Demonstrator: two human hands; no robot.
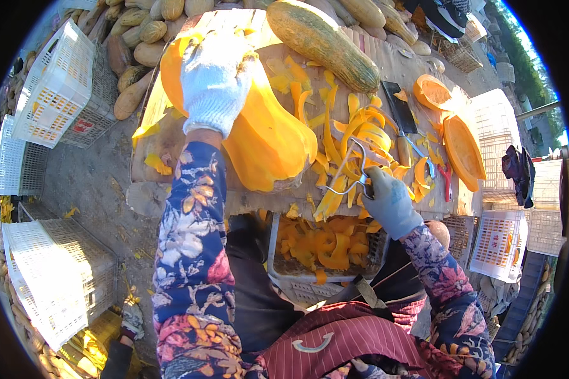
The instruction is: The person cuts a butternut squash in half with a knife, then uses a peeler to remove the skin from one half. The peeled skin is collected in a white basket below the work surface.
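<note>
My left hand (218, 80), in a white knit glove, rests on the upper part of a large peeled orange pumpkin (270, 137) that lies on the wooden board (251, 203). In my right hand (391, 201), gloved in grey-blue, is the handle of a wire-framed peeler (353, 173). The peeler is to the right of the pumpkin, above a heap of orange peel strips (370, 128). At the board's far side lies an unpeeled green-tan pumpkin (322, 42). Right of the heap are a black-bladed cleaver (399, 108), a blue-handled tool (419, 154) and a red-handled tool (446, 182).
Below the board's near edge is a crate (274, 256) with peelings. Halved pumpkins (462, 147) lie at the board's right. White plastic crates (59, 90) stand on both sides, and whole pumpkins (149, 52) are piled beyond. Another person's gloved hand (133, 315) shows at lower left.
</note>
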